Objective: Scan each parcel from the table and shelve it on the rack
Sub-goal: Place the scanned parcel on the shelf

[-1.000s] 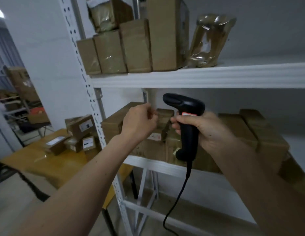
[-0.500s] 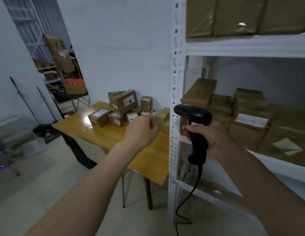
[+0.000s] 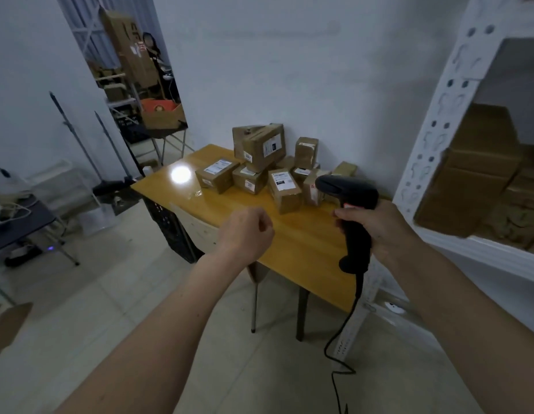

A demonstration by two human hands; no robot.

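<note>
1. Left hand (image 3: 244,231), lower centre of frame: fingers curled into a loose fist, holding nothing, over the near part of the table.
2. Right hand (image 3: 379,228), right of centre: wrapped round the grip of a black scanner (image 3: 349,210), head pointing left; its cable (image 3: 343,333) hangs to the floor.
3. Table (image 3: 304,243), centre: yellow wooden top, near half bare, with a bright light reflection at its far left corner.
4. Parcels (image 3: 283,186), clustered on the far side of the table against the wall: brown taped cardboard boxes, most with white labels. One large box (image 3: 259,146) sits on top of smaller ones. Judged light and stiff; tape may be slick. Best taken by opposite side faces, label left showing for the scan. The front small boxes look easiest to lift first; pulling lower ones may topple the large one.
5. Rack (image 3: 438,121), right edge: white perforated upright; its shelf (image 3: 480,249) holds several brown boxes (image 3: 474,180), blurred, packed side by side.
</note>
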